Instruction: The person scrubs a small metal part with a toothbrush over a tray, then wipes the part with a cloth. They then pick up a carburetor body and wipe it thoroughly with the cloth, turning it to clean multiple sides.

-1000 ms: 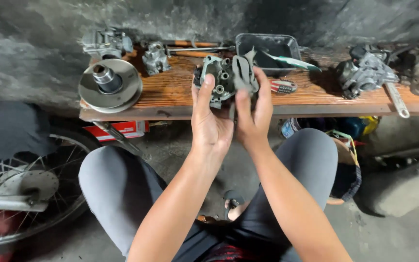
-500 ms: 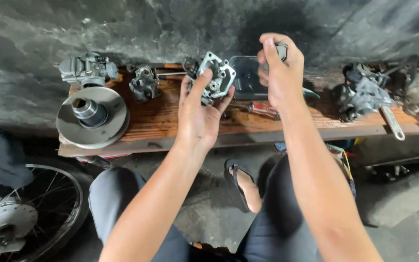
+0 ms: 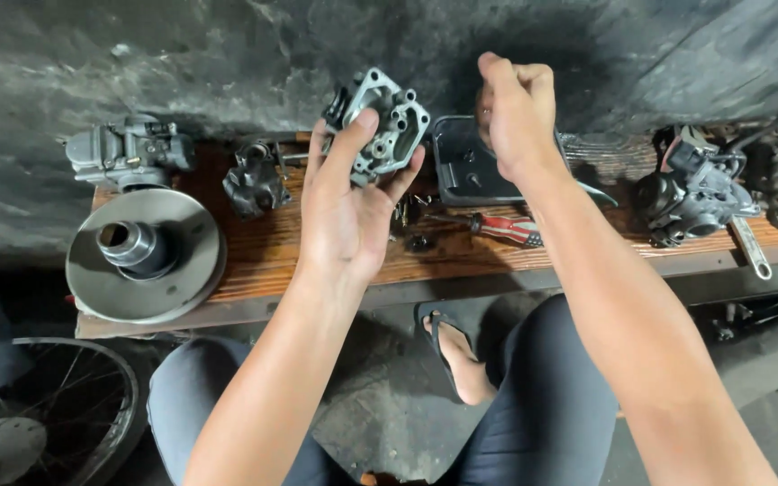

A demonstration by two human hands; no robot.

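Left hand (image 3: 348, 211) raised over the wooden table (image 3: 272, 252), palm toward camera, fingers (image 3: 353, 144) clamped around a grey metal carburetor body (image 3: 378, 124); thumb pressing its right lower edge. The part is held up off the table, tilted, its open face with small tubes and holes toward the camera, in front of the dark wall.

Right hand (image 3: 517, 112) raised just to the right of the part, apart from it, curled into a loose fist with fingers together; cannot tell whether something small is pinched inside. It sits above a dark rectangular tray (image 3: 461, 171) that rests at the back of the table.

On the table: red-handled screwdriver (image 3: 506, 229) lying flat right of centre, near the tray's front edge. Small dark metal bits (image 3: 411, 236) just left of it, below the left hand. Round grey pulley disc (image 3: 144, 255) with a raised hub at the left end. Second carburetor (image 3: 128, 151) behind the disc, by the wall. Small dark casting (image 3: 254, 180) between that and the left hand. Another carburetor assembly (image 3: 691, 193) at the right end, a wrench (image 3: 751, 250) lying beside it.

Below the table: person's knees in dark trousers, a foot in a sandal (image 3: 452, 346) on the concrete floor, spoked wheel (image 3: 42, 414) at lower left.
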